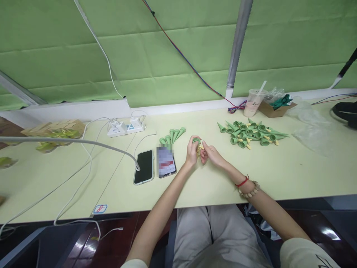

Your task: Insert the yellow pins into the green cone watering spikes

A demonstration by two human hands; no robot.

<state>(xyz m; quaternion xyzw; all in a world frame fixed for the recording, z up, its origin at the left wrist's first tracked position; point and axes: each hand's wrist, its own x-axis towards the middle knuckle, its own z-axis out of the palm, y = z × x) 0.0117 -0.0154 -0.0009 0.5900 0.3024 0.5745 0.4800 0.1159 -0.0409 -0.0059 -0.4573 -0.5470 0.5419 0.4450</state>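
Two hands joining a small yellow piece to a green cone above a pale green desk [279, 175].

Mid-assembly, by the look of it: left hand [192, 152] closed around the green cone [196, 140], right hand [209, 153] pinching the yellow piece [199, 148] against it, both just right of the two phones [154, 165]. Finished cones [172, 135] just behind the phones; loose pile [251, 134] well to the right. Likely next: pressing the piece fully home, needing a firm, aligned push. Cup [253, 102] lettering too small to read; phone screen blurred.

Small green cone [196, 141] with yellow piece [199, 148], above table edge
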